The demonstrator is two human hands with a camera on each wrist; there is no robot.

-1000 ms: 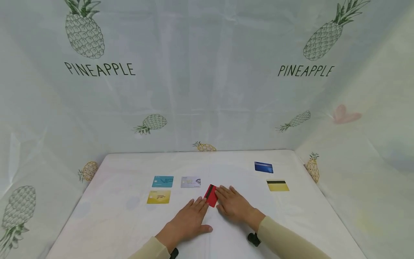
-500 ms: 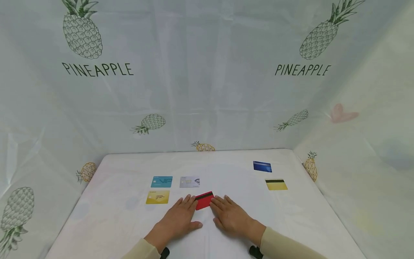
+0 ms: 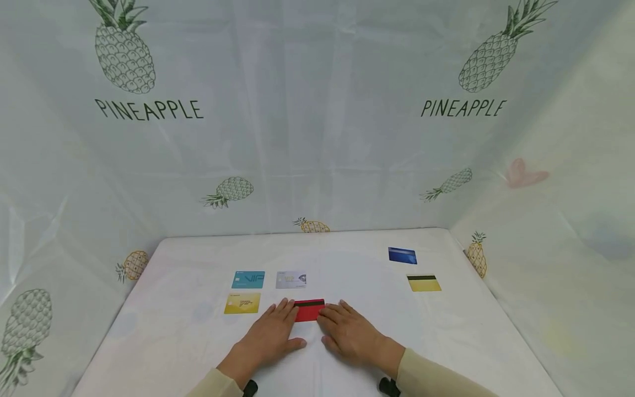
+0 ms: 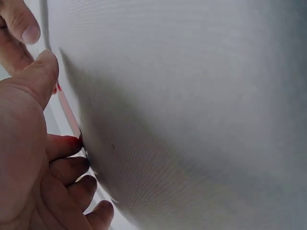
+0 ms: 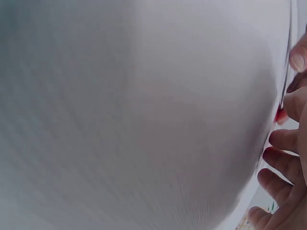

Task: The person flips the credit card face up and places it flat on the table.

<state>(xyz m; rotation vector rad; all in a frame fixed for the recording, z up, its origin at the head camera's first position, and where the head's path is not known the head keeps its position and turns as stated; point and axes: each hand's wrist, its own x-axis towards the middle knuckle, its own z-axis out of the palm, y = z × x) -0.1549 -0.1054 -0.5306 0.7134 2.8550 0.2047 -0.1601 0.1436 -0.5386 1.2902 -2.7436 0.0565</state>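
Observation:
A red card (image 3: 308, 312) with a dark stripe along its far edge lies flat on the white-covered table (image 3: 377, 309), its long sides nearly level in the head view. At its left end rest the fingertips of my left hand (image 3: 270, 336), palm down with the thumb spread. My right hand (image 3: 352, 335) lies opposite, fingers touching the card's right end. In the left wrist view, my left hand (image 4: 36, 143) shows fingers reaching down to the table, with a sliver of red card (image 4: 67, 110) beyond. The right wrist view shows my right hand (image 5: 290, 167) at the edge.
Left of the middle lie a teal card (image 3: 248, 279), a silver card (image 3: 291, 279) and a yellow card (image 3: 242, 303). A blue card (image 3: 402, 255) and a striped yellow card (image 3: 424, 283) lie at the right. A pineapple-print curtain (image 3: 317, 132) rises behind the table.
The red card has turned from steeply slanted to nearly level and shifted left and towards me. Both hands have moved with it, their fingers staying at its ends.

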